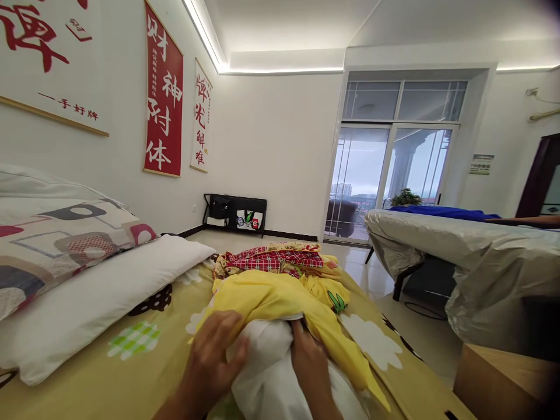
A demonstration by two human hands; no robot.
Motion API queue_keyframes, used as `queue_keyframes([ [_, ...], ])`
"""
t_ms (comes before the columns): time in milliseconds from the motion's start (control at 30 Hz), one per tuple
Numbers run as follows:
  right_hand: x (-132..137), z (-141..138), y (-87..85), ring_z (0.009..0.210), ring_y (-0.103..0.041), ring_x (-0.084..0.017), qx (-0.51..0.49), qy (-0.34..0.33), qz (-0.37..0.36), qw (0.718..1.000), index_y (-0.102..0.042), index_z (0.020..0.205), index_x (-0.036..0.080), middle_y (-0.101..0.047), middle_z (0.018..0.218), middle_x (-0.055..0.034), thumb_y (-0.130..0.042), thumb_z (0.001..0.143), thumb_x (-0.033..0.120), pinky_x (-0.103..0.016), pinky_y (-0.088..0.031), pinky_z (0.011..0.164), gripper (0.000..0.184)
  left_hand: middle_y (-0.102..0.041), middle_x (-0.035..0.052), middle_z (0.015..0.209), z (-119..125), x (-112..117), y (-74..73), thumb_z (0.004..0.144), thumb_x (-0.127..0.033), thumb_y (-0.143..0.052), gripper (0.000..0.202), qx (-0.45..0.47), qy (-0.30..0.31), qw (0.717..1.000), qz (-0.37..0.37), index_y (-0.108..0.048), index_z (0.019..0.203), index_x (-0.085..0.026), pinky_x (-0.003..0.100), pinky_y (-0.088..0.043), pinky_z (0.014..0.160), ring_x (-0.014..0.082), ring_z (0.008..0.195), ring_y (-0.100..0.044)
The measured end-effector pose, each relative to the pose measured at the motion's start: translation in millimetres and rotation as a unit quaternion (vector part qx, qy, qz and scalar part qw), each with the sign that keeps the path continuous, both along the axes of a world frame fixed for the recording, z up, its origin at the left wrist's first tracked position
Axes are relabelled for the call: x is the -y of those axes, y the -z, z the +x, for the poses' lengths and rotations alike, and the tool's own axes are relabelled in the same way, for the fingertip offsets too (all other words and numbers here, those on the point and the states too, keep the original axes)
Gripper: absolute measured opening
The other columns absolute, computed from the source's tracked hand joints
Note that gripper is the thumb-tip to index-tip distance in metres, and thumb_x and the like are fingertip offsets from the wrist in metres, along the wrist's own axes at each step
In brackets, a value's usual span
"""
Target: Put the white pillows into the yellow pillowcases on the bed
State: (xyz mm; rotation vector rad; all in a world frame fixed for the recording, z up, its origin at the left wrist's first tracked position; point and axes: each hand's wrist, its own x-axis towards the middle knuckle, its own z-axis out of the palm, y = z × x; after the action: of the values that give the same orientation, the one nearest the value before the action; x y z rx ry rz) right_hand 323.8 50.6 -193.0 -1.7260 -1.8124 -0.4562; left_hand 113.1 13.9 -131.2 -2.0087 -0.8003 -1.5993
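Note:
A white pillow (pixel 266 379) lies on the bed just in front of me. Its near part is bare, and its far end goes under a yellow pillowcase (pixel 258 291). My left hand (pixel 214 356) rests at the pillow's left side by the edge of the case, fingers bent and somewhat blurred, thumb apart from them. My right hand (pixel 308 356) reaches to the rim of the case's opening. Its fingers are closed at that rim, and their tips are hidden inside. A loose yellow corner trails down to the right of that hand.
Behind the case lies a red plaid and yellow cloth pile (pixel 275 256). Left are a white pillow (pixel 131 291) and a patterned pillow (pixel 79 239). Right stand a plastic-covered table (pixel 446 233) with blue cloth (pixel 441 213), another person's arm (pixel 529 221) and a wooden box (pixel 503 373).

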Motion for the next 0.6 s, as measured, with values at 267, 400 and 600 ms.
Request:
queue_keyframes([
  [267,28,-33,-6.9,0.087,-0.066,-0.021,0.015,-0.121,0.018,0.992,-0.053,0.129,0.024,-0.067,0.103,-0.0089,-0.037,0.087,0.017,-0.027,-0.052,0.071,0.046,-0.064,0.0047,0.081,7,-28,28.9,0.083,-0.011,-0.047,0.012,-0.057,-0.077,0.985,-0.146,-0.056,0.085,-0.019,0.032,-0.053,0.064,0.0202,0.075,-0.062],
  [400,42,-40,0.7,0.074,-0.067,-0.024,0.076,-0.141,-0.006,0.987,-0.046,0.137,0.024,-0.066,0.105,-0.0115,-0.055,0.081,0.045,-0.027,-0.051,0.055,0.061,-0.062,0.0021,0.069,-2,-40,38.8,0.077,-0.009,-0.046,0.013,-0.030,-0.101,0.983,-0.151,-0.051,0.073,-0.020,0.028,-0.046,0.054,0.0188,0.062,-0.059],
  [600,41,-62,20.0,0.067,-0.067,-0.021,0.139,-0.044,0.015,0.989,-0.044,0.136,0.037,-0.063,0.113,-0.0101,-0.054,0.071,0.009,-0.024,-0.047,0.049,0.072,-0.047,-0.0027,0.058,0,-30,36.2,0.075,-0.003,-0.043,0.021,0.048,-0.051,0.996,-0.062,-0.041,0.065,-0.021,0.023,-0.035,0.051,0.0130,0.053,-0.047],
])
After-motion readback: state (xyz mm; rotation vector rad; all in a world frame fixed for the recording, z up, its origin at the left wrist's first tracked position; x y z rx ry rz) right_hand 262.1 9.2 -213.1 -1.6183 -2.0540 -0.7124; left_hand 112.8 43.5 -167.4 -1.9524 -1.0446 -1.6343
